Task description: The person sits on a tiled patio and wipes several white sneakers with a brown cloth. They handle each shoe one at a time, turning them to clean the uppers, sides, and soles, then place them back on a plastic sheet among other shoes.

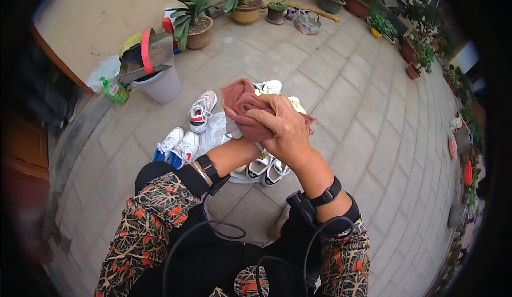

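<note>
My right hand [287, 127] is closed on a bunched reddish-brown cloth [248, 109], held up in front of me. My left forearm reaches to the cloth from the left; the left hand is hidden behind the cloth and the right hand, so its hold cannot be seen. Beneath them on the paving lies a translucent plastic sheet or bag [214, 133]. Black-and-white shoes [267, 169] stand at its near edge. A pair of white shoes with blue insides [178, 147] and a pink-and-white sneaker [203, 110] are to the left. More white shoes [269, 86] show partly behind the cloth.
A pale bucket [160, 87] with a dustpan [159, 53] on top stands by the wall at left, beside a green bottle [115, 90]. Potted plants [199, 37] line the wall, and others run along the right. A plastic bag [307, 22] lies at the back.
</note>
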Motion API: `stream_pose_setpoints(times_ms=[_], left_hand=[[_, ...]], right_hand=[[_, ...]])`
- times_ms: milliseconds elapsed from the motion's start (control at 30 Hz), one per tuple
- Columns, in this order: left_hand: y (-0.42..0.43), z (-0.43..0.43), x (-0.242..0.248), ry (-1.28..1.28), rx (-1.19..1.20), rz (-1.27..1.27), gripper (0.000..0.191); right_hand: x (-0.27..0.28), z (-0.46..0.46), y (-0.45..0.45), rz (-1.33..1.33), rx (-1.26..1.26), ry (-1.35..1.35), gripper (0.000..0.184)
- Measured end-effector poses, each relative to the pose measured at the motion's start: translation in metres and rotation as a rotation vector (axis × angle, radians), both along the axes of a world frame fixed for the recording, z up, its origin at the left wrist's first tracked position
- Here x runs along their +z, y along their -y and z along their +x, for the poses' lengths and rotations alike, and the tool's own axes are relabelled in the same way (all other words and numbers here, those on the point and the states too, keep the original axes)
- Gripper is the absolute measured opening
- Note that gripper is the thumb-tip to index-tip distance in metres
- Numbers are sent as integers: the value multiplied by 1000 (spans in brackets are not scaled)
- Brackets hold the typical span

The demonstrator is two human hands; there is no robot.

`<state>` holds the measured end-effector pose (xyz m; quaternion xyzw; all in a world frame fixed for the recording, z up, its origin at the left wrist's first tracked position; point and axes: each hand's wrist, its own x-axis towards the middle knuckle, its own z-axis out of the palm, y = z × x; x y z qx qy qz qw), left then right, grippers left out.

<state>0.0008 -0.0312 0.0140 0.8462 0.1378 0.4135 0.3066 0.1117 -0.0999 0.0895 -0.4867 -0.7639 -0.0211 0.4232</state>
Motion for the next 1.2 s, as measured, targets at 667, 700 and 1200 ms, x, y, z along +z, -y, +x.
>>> stream_pose_setpoints(times_ms=[667,700,1200], left_hand=[[-21,-24,-9,-28,300,81,29],[-25,-22,-9,163,213,-225,29],[-9,-3,11,500,-43,-1071,35]], right_hand=[[-56,81,-8,-230,-672,-162,44],[-58,83,-7,-333,-685,-111,47],[-49,45,-19,77,-454,-237,59]])
